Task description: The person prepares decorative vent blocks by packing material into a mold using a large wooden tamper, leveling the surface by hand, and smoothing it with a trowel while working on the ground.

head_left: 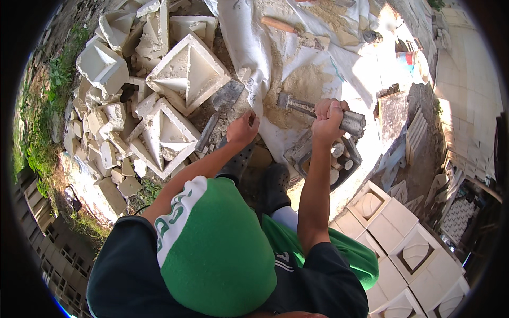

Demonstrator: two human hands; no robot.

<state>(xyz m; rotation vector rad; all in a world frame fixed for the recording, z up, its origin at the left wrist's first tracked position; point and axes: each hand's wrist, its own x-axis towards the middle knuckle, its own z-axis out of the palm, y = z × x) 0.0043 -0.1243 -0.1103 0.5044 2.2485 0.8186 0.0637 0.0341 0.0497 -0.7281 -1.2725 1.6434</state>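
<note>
My right hand (328, 117) is closed around a grey, dusty bar-shaped tool (300, 105). It has a narrower end to the left, and a thick rounded piece (352, 124) shows at the right of my fist. Below that hand stands a dark open box (356, 153) with several pale cylinders (337, 150) in it. My left hand (243, 130) hovers near my left shoe with its fingers curled; whether it pinches anything is hidden. Beside it on the ground lie a flat grey metal blade (228, 94) and a grey bar (208, 131).
Broken pale blocks (103, 119) and hollow square blocks (188, 74) pile up at the left. A dusty white sheet (238, 37) spreads ahead, with a brown-handled tool (278, 24). Pale patterned blocks (419, 252) line the lower right. A bucket (419, 67) lies at far right.
</note>
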